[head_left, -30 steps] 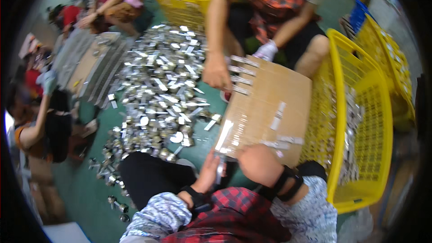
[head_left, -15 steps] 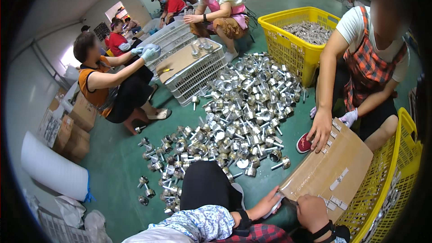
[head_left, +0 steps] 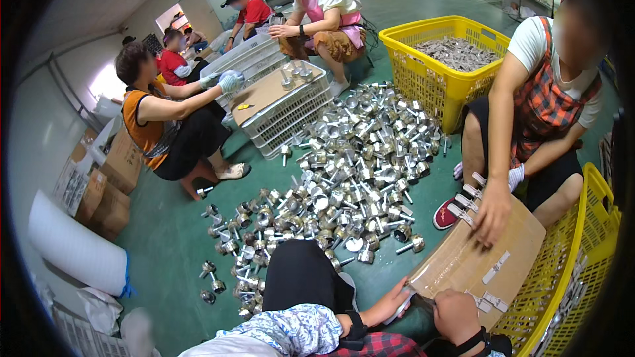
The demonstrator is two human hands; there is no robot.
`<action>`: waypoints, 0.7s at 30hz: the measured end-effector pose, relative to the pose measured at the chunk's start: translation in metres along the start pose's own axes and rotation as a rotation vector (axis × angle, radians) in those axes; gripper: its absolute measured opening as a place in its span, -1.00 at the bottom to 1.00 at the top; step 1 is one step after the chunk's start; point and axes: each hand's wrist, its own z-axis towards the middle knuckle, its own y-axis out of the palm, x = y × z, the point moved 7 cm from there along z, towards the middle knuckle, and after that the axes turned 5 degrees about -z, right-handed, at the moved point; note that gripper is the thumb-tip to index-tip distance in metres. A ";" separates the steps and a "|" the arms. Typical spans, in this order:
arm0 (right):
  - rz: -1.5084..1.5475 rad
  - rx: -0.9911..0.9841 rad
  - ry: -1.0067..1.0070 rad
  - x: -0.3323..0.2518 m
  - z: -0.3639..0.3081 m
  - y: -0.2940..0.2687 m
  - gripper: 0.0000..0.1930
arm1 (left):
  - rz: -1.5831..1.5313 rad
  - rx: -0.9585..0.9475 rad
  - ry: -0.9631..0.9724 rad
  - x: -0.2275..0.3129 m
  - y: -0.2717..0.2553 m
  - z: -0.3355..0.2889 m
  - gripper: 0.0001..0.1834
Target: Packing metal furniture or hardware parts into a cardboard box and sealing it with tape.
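A taped cardboard box (head_left: 440,268) lies tilted in front of me, between me and a co-worker. At its near left corner, my left hand (head_left: 390,303) is closed round a pale, flat metal piece (head_left: 402,305). My right hand (head_left: 458,314) is curled in a fist against the box's near edge; what its fingers hold is hidden. Close to that fist, small flat metal clips (head_left: 489,302) lie on the cardboard, and a single clip (head_left: 496,268) lies farther up. The co-worker's hand (head_left: 493,215) is over the far part, beside several clips (head_left: 466,199) sticking out past the edge.
A heap of round metal parts with stems (head_left: 357,165) spreads over the green floor beyond my knee. Yellow crates (head_left: 423,82) with metal pieces stand behind it and at my right (head_left: 562,291). White crates (head_left: 291,116) carry cardboard; several people sit around them. A white foam roll (head_left: 79,244) lies left.
The co-worker's hand has slid from the box's far left edge toward its middle, and clips now jut out at that edge. Both my hands stay nearly in place.
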 end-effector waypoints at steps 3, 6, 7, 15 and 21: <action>0.015 0.008 -0.005 0.000 0.000 -0.003 -0.87 | 0.005 0.002 -0.005 0.001 0.000 -0.001 -0.28; 0.021 0.011 -0.007 -0.002 0.001 -0.008 -0.87 | 0.008 0.007 -0.007 0.001 0.001 -0.001 -0.28; 0.018 0.009 -0.005 -0.003 0.001 -0.009 -0.86 | 0.006 0.007 -0.007 0.001 0.001 -0.001 -0.28; 0.014 -0.005 -0.011 0.002 -0.001 -0.005 -0.87 | -0.001 0.008 -0.001 0.001 0.004 -0.001 -0.27; -0.001 -0.010 -0.013 -0.003 -0.001 -0.001 -0.86 | -0.021 0.010 -0.002 -0.009 -0.003 -0.001 -0.27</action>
